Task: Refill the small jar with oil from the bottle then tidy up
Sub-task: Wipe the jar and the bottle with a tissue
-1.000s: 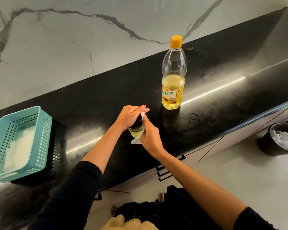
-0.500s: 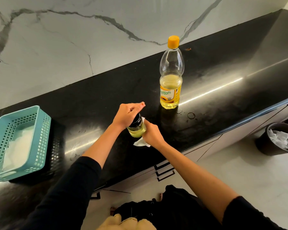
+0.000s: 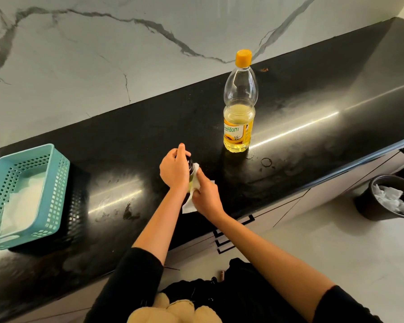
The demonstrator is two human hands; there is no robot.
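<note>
While gripped around its dark lid by the left hand [image 3: 175, 170], small glass jar of yellow oil [image 3: 191, 170] stands upright near counter's front edge [image 3: 289, 192]; right hand [image 3: 207, 197], pressing white paper tissue [image 3: 194, 192] to its right side. Capped clear plastic oil bottle [image 3: 239, 113] upright beyond, nearer right hand.

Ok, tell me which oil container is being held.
The small jar, black-lidded, gripped by the left hand. The yellow-capped bottle stands alone, untouched.
</note>
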